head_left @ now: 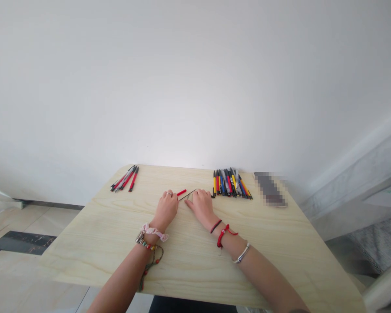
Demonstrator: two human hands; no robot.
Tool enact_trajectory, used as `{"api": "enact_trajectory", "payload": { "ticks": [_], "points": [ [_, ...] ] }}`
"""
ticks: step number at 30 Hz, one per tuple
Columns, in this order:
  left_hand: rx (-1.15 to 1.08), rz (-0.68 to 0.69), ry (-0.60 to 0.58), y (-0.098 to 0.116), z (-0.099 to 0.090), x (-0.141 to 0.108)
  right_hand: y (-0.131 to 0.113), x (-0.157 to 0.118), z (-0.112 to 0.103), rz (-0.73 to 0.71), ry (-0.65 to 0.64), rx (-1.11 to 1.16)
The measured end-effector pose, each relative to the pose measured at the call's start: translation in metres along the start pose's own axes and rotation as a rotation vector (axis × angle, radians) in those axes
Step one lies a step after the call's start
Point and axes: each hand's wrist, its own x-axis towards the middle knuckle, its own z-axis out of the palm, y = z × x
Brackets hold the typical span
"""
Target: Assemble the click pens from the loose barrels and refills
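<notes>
My left hand [168, 208] is closed low over the table, with a red pen barrel [181, 192] poking out past its fingers. From beside that barrel a thin black rod [187, 195], which looks like a pen refill, slants up to the fingertips of my right hand [201, 205]. The right fingers are curled around its far end, and its thumb points toward the left hand. Both palms and the hidden ends of these parts cannot be seen. Just right of the right hand lies a row of pens [228, 182] in several colours.
A few red and grey pens [125, 178] lie at the table's back left. A dark blurred flat object [270, 190] rests at the back right. The wooden table [189, 256] meets a white wall [195, 87] behind.
</notes>
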Motion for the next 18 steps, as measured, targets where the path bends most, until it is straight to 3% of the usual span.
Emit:
{"api": "enact_trajectory", "payload": {
  "ticks": [5,10,18],
  "points": [
    [-0.013,-0.018,-0.038,-0.001,-0.001,-0.002,-0.003,0.004,0.002,0.02,-0.03,-0.001],
    [-0.079,-0.041,-0.079,-0.003,-0.002,-0.003,0.01,-0.007,-0.006,0.003,-0.046,-0.012],
    [-0.184,-0.204,0.146,-0.015,-0.013,0.001,0.044,-0.032,-0.025,0.018,0.009,0.205]
  ]
}}
